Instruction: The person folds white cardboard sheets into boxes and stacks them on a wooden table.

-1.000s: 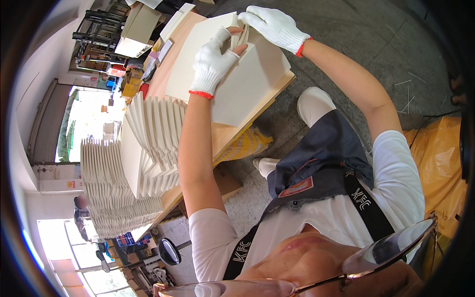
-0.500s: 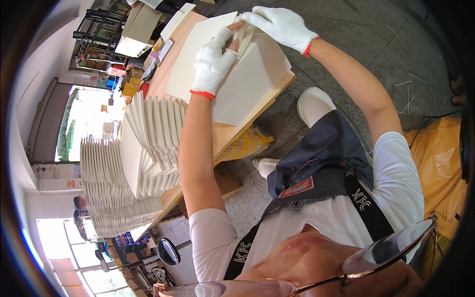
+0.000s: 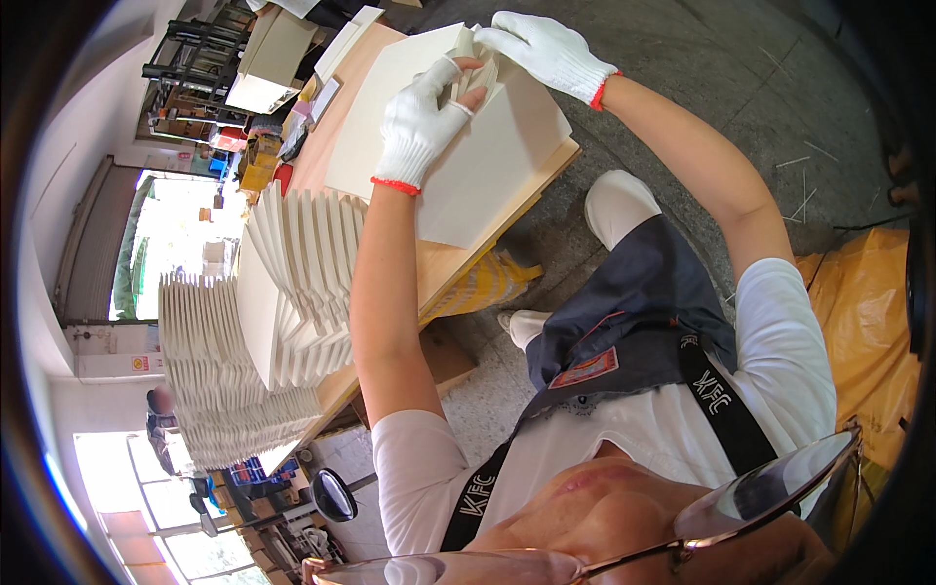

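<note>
Cream board, left thumb farther right than before

I've got left hand gloved white, right hand same white, red cuffs on both! Cream board, cream sheets in stripe-like ridges, pinkish tabletop, slate apron, black straps lettered white!

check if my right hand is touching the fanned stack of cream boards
Apart: the head view shows your left hand and the flat cream board between your right hand and the fanned stack.
</note>
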